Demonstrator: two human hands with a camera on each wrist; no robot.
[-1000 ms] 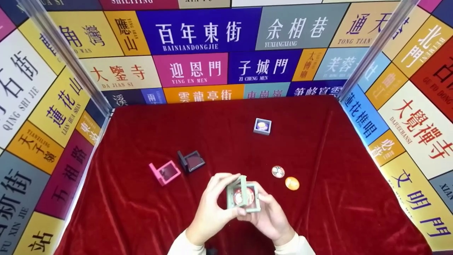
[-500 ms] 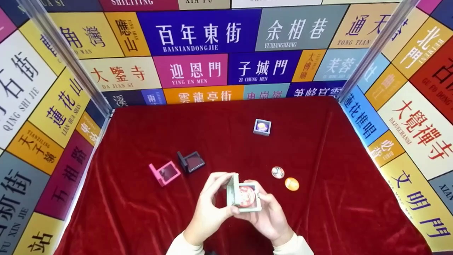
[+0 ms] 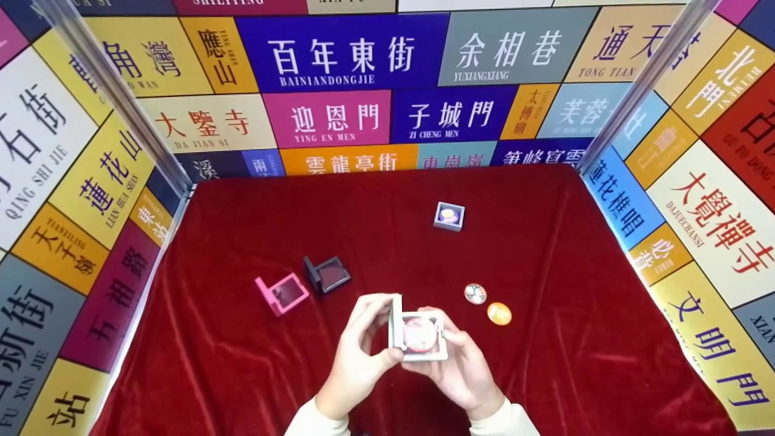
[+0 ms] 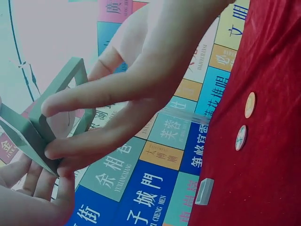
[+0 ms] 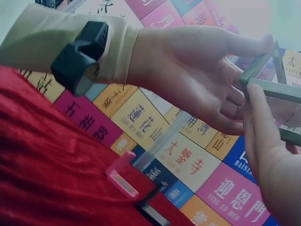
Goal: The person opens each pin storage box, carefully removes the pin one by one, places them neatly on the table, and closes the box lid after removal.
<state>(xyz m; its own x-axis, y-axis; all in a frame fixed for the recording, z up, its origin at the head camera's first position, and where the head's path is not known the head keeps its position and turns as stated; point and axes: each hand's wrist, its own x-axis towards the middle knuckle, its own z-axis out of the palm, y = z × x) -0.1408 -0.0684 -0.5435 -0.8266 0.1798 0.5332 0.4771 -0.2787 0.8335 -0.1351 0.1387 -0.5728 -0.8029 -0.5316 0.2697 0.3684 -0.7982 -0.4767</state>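
In the head view a pale green hinged display case [image 3: 396,312] stands opened between my hands, its lid tipped up at the left. A round, reddish badge [image 3: 420,336] lies in its right half, pale with glare. My left hand [image 3: 357,357] holds the lid side, thumb at the lower corner and fingers behind the top. My right hand [image 3: 463,366] grips the badge half from the right and below. In the left wrist view, two right fingers [image 4: 89,96] lie across the case's frame [image 4: 37,115]. The right wrist view shows the left thumb [image 5: 254,45] at the case's edge.
Opened pink [image 3: 289,295] and black [image 3: 332,275] display cases stand to the left on red cloth [image 3: 242,363]. A round patterned badge [image 3: 475,293] and an orange one [image 3: 500,313] lie at right. A small grey case [image 3: 449,217] stands farther back. Printed panels [image 3: 339,54] surround the cloth.
The green case's lid has swung left, away from the badge half, uncovering the badge. Both hands stay in nearly the same place, still holding the case.
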